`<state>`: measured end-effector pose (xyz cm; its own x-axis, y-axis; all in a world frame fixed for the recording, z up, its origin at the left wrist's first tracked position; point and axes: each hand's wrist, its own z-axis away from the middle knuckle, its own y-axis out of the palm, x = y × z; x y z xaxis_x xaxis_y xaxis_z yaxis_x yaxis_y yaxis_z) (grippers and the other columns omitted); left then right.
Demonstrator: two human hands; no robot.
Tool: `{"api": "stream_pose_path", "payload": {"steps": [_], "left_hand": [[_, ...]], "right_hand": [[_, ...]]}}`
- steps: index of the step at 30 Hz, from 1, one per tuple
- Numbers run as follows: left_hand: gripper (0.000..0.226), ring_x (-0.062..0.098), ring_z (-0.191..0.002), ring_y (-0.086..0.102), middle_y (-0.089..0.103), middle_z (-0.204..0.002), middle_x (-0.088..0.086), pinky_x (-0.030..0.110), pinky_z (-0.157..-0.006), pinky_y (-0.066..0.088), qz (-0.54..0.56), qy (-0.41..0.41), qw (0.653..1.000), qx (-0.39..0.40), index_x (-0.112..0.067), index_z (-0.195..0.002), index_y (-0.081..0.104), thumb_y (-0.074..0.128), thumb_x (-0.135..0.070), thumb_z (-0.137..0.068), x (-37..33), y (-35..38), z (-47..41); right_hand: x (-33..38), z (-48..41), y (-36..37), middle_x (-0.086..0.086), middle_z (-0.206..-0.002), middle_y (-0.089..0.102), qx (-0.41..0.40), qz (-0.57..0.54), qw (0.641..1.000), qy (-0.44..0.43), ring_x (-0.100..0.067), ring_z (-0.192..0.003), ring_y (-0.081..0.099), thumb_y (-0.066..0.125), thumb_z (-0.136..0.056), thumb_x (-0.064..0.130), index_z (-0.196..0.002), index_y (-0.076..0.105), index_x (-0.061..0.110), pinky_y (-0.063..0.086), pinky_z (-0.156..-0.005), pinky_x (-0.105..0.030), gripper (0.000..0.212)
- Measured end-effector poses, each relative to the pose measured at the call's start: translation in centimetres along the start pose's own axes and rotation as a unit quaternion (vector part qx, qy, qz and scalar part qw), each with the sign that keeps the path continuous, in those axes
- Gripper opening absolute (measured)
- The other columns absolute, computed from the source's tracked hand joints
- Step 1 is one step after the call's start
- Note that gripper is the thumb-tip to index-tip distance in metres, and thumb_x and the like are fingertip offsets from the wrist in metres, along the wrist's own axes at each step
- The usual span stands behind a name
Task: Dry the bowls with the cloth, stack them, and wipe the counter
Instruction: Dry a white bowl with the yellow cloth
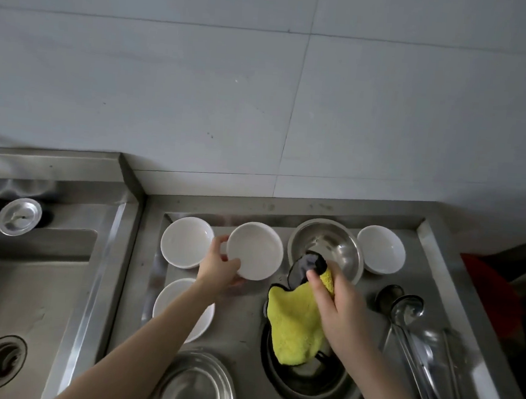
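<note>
White bowl [255,250] in left hand [218,268]; yellow cloth [296,324] bunched in right hand [341,303].

Saw a metal counter [242,323] holding three white bowls [187,242], two metal bowls [341,245] and long spoons [407,308].

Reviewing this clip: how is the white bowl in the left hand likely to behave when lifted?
The white bowl looks glazed and smooth, so it is probably slippery. The left hand grips only its near rim, so it may tilt. It looks ceramic, so it is likely rigid and breakable against the steel counter.
</note>
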<state>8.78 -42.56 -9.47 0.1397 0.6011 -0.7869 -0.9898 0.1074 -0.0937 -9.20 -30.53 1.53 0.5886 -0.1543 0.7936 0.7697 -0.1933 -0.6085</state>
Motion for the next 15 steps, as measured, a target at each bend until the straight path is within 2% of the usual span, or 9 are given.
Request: {"api": "stream_pose_path", "payload": {"steps": [2, 4, 7, 9, 12, 14, 15], "left_hand": [[0.051, 0.024, -0.096, 0.060, 0.054, -0.109, 0.010, 0.043, -0.063, 0.061, 0.043, 0.019, 0.999, 0.025, -0.024, -0.126, 0.045, 0.053, 0.006, -0.086, -0.5, -0.6, 2.5], [0.050, 0.026, -0.098, 0.062, 0.059, -0.110, 0.014, 0.037, -0.060, 0.060, 0.074, 0.034, 0.995, 0.061, -0.025, -0.127, 0.047, 0.055, 0.005, -0.088, -1.0, -1.0, 5.2], [0.049, 0.031, -0.100, 0.066, 0.065, -0.109, 0.019, 0.041, -0.067, 0.060, 0.106, 0.051, 0.988, 0.104, -0.032, -0.126, 0.053, 0.061, -0.002, -0.089, -1.4, -1.3, 9.1], [0.047, 0.032, -0.101, 0.069, 0.068, -0.111, 0.018, 0.044, -0.072, 0.059, 0.133, 0.051, 0.981, 0.130, -0.035, -0.127, 0.054, 0.062, -0.007, -0.091, -1.4, -1.5, 11.2], [0.044, 0.034, -0.099, 0.070, 0.072, -0.110, 0.013, 0.041, -0.073, 0.059, 0.172, 0.048, 0.970, 0.162, -0.036, -0.128, 0.054, 0.059, -0.010, -0.094, -1.0, -1.5, 14.2], [0.042, 0.035, -0.097, 0.070, 0.072, -0.109, 0.014, 0.040, -0.074, 0.059, 0.191, 0.057, 0.963, 0.181, -0.034, -0.129, 0.053, 0.057, -0.010, -0.096, -0.6, -1.5, 16.0], [0.040, 0.036, -0.097, 0.070, 0.072, -0.109, 0.015, 0.041, -0.074, 0.059, 0.197, 0.066, 0.960, 0.189, -0.033, -0.130, 0.053, 0.056, -0.010, -0.096, -0.4, -1.6, 16.9]], "right_hand": [[0.9, 0.4, -0.4, 0.032, -0.062, 0.054, -0.022, -0.013, 1.000, -0.010, 0.006, -0.054, 0.052, 0.052, -0.095, 0.029, -0.098, 0.050, 0.036, 0.035, -0.050, -0.008, 0.007], [1.8, 0.7, -0.5, 0.033, -0.061, 0.055, -0.031, -0.029, 0.999, -0.012, 0.007, -0.057, 0.052, 0.053, -0.095, 0.028, -0.096, 0.052, 0.032, 0.036, -0.054, -0.008, 0.004], [3.4, 1.0, -0.7, 0.021, -0.068, 0.060, -0.044, -0.058, 0.997, -0.023, 0.005, -0.069, 0.056, 0.054, -0.095, 0.031, -0.095, 0.056, 0.026, 0.037, -0.063, -0.010, 0.005], [4.7, 1.4, -0.8, 0.019, -0.079, 0.061, -0.040, -0.067, 0.997, -0.025, 0.013, -0.078, 0.055, 0.053, -0.095, 0.032, -0.099, 0.056, 0.027, 0.037, -0.069, -0.006, 0.007], [6.4, 2.3, -1.3, 0.020, -0.086, 0.060, -0.009, -0.058, 0.998, -0.023, 0.017, -0.081, 0.053, 0.051, -0.096, 0.037, -0.108, 0.057, 0.029, 0.037, -0.071, -0.001, 0.016], [7.2, 3.0, -1.6, 0.017, -0.090, 0.060, 0.046, -0.030, 0.998, -0.008, 0.009, -0.083, 0.056, 0.049, -0.095, 0.042, -0.114, 0.053, 0.033, 0.039, -0.072, -0.004, 0.021], [7.4, 3.4, -1.6, 0.014, -0.093, 0.062, 0.082, 0.000, 0.997, -0.007, 0.003, -0.087, 0.058, 0.048, -0.095, 0.046, -0.118, 0.050, 0.033, 0.042, -0.074, -0.010, 0.026]]}}
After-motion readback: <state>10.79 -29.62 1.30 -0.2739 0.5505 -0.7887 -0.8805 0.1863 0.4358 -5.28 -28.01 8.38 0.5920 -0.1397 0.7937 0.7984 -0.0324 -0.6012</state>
